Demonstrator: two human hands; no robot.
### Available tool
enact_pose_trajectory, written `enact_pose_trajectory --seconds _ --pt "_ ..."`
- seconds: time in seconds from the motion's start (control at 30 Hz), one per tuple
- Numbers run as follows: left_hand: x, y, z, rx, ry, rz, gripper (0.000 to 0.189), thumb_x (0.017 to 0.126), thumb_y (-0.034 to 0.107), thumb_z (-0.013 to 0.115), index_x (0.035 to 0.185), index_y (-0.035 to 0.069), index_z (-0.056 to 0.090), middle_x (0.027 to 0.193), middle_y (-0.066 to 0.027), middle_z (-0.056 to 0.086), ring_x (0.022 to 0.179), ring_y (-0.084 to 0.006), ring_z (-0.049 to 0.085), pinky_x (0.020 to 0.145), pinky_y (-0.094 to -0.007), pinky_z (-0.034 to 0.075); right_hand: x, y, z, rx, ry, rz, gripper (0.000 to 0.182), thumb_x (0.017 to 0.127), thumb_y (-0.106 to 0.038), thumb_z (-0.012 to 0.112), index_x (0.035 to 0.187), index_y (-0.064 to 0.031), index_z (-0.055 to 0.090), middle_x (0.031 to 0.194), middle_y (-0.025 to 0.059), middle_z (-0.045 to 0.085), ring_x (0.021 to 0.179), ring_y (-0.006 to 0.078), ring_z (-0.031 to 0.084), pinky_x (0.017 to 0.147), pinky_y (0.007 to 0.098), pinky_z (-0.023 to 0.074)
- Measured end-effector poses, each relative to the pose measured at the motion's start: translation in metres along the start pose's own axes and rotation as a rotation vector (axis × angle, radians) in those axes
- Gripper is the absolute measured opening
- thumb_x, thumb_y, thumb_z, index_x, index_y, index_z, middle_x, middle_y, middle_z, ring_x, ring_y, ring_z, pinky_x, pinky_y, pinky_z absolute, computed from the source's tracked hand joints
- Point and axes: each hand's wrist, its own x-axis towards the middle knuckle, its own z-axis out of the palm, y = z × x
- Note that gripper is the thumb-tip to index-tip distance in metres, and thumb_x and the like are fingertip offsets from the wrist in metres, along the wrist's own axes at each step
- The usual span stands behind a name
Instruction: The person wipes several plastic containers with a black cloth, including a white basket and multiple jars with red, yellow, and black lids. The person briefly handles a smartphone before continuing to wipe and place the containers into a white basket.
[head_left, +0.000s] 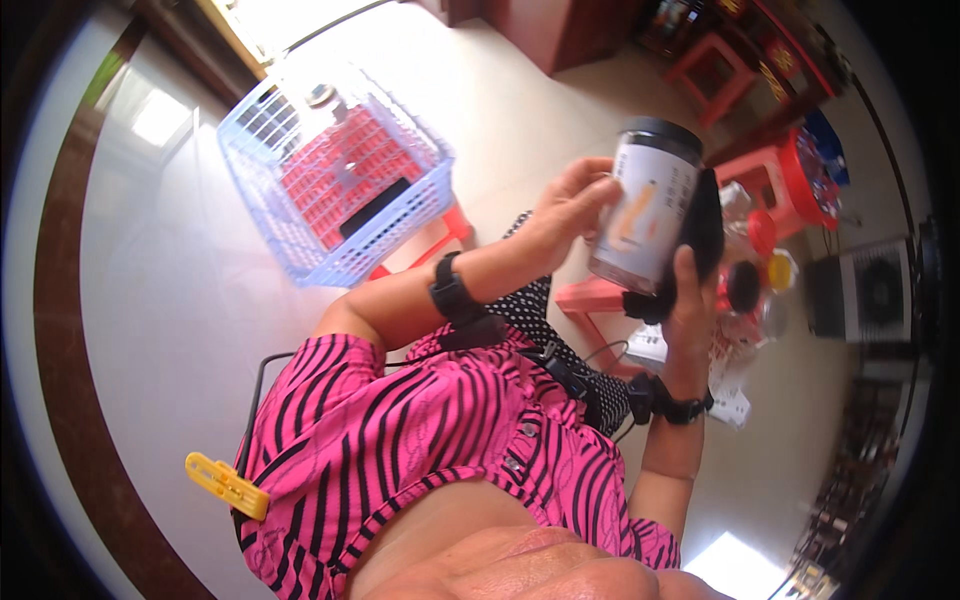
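Observation:
A clear jar (646, 214) with a black lid and a white label bearing writing is held up before me, tilted. My left hand (574, 206) grips its near left side, thumb on the label. On the other side, my right hand (688, 307) presses a black cloth (703, 225) against the jar, its thumb pointing up. The cloth partly hides the jar's right edge. Black bands circle both wrists.
A light-blue plastic basket (367, 259) stands at left over a red stool, with a jar and a black flat object (375, 208) inside. Beyond my right hand are jars with red, black (742, 287) and yellow lids. A pink stool (589, 296) stands below the held jar; cables cross my lap.

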Motion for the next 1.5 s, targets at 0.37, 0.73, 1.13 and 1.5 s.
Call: enact_pose_trajectory --seconds 0.37,0.73,1.13,1.5 --pt "-0.011 0.002 0.006 0.056 -0.021 -0.09 0.061 0.095 0.04 0.059 0.138 0.002 0.04 0.122 -0.0105 0.057 0.111 -0.017 0.056 0.092 -0.0314 0.048 -0.013 0.004 0.023 -0.876 -0.191 -0.328 0.078 0.093 -0.053 0.058 0.146 -0.0009 0.034 0.148 0.0318 0.028 0.135 0.0463 0.034 0.111 0.0461 0.0306" --pt "-0.01 0.01 -0.012 -0.293 -0.064 -0.265 0.062 0.102 0.05 0.039 0.141 0.003 0.04 0.133 -0.0156 0.055 0.119 -0.0264 0.057 0.102 -0.0428 0.046 -0.003 0.005 0.011 -0.259 -0.112 -0.175 0.07 0.093 -0.041 0.059 0.141 0.0051 0.037 0.147 0.0296 0.03 0.137 0.0449 0.029 0.114 0.0469 0.0216" --pt "-0.043 -0.022 -0.017 0.358 -0.151 -0.109 0.07 0.088 0.04 0.069 0.138 0.001 0.039 0.118 -0.0098 0.058 0.105 -0.0186 0.059 0.088 -0.0317 0.049 0.009 0.017 0.009 -0.245 0.037 -0.257 0.074 0.092 -0.041 0.063 0.144 0.0031 0.034 0.146 0.0322 0.032 0.135 0.0489 0.033 0.111 0.0457 0.0308" --pt "-0.036 0.007 -0.022 0.641 -0.33 -0.162 0.078 0.076 0.034 0.078 0.135 -0.003 0.042 0.113 -0.011 0.06 0.107 -0.019 0.058 0.093 -0.0341 0.048 0.023 0.011 -0.016 -0.5 -0.245 -0.09 0.066 0.081 -0.056 0.07 0.113 0.0005 0.06 0.112 0.0221 0.057 0.109 0.0385 0.053 0.098 0.0421 0.0425"
